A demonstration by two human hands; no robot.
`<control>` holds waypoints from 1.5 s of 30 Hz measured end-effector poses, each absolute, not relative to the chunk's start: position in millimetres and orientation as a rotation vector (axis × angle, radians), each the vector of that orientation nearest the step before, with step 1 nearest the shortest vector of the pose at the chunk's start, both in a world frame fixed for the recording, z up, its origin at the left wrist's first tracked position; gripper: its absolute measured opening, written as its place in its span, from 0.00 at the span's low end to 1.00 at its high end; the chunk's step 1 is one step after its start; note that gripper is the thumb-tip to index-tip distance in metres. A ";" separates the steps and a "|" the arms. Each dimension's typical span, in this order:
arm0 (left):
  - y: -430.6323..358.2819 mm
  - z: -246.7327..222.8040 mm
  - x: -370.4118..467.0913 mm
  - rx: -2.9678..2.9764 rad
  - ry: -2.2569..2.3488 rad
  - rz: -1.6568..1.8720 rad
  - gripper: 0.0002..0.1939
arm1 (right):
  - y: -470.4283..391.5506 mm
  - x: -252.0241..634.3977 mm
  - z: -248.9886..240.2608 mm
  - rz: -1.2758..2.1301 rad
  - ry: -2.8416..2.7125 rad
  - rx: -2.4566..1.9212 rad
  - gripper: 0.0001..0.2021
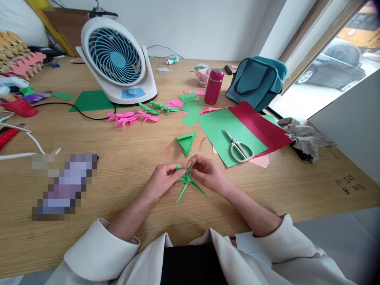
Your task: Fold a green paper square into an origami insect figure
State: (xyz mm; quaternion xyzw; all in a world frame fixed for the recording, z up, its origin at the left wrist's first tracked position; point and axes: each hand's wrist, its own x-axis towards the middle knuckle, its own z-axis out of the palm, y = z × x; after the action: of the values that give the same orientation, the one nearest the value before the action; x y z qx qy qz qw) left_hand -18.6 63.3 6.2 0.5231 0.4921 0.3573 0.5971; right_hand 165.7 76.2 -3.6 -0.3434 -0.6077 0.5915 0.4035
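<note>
A small green folded paper figure (187,179) is held between both hands over the table, with two thin pointed legs spread toward me. My left hand (164,178) pinches its left side between thumb and fingers. On the other side, my right hand (208,174) grips a narrow upright strip of the same figure. Just beyond my fingers lies a green folded paper triangle (186,143). Farther back are pink folded figures (127,118) and green folded figures (157,107), close together.
White-handled scissors (241,150) rest on green sheets (219,128) and red sheets (258,126) at right. Behind stand a fan (118,59), a red bottle (214,86) and a teal bag (257,83). A blurred flat object (67,186) lies left on the wooden table (118,148).
</note>
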 end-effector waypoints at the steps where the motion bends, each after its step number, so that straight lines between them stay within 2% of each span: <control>1: 63.2 6.6 -18.5 1.177 1.128 0.833 0.19 | 75.7 165.9 -2.1 1.475 -1.546 -0.877 0.07; 10: 59.1 10.2 -16.3 0.932 1.008 0.908 0.20 | 72.7 169.3 6.9 1.247 -1.693 -0.867 0.02; 19: 59.1 10.7 -16.5 0.934 1.073 0.898 0.22 | 74.5 166.9 1.5 1.369 -1.630 -0.881 0.09; 27: 60.4 9.2 -17.1 1.094 1.093 1.020 0.19 | 74.6 162.6 -6.4 1.509 -1.588 -0.911 0.14; 33: 61.8 5.3 -19.6 1.236 1.119 1.021 0.17 | 70.9 158.6 2.3 1.388 -1.640 -1.046 0.12; 45: 63.9 9.5 -22.6 1.314 1.149 0.945 0.14 | 73.3 167.7 3.6 1.147 -1.751 -0.866 0.03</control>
State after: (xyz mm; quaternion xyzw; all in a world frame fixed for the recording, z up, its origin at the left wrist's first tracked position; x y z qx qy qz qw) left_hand -22.6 63.9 9.5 0.5542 0.4848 0.3985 0.5468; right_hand 167.7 73.3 3.6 -0.3463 -0.7000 0.4586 0.4240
